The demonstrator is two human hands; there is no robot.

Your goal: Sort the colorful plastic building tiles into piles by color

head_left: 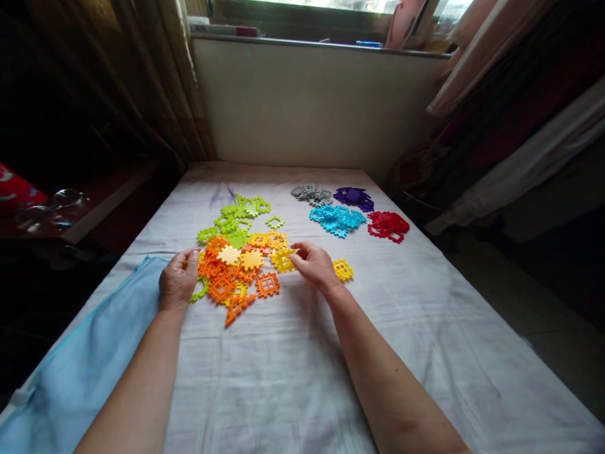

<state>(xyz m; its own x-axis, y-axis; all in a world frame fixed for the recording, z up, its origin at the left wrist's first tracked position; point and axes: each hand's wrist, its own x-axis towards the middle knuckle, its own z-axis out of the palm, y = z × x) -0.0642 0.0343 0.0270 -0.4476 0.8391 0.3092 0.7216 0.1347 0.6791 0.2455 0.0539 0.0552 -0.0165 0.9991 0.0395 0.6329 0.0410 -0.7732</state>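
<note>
Now the right hand (314, 265) pinches a yellow tile (282, 258) just right of the orange pile (218, 270); the left hand (178, 279) curls at the pile's left edge, its grip too hidden to tell.

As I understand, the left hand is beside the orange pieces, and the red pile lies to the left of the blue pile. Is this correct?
Not quite: the head view shows the red pile to the right of the blue pile. The left hand is beside the orange pieces.
</note>
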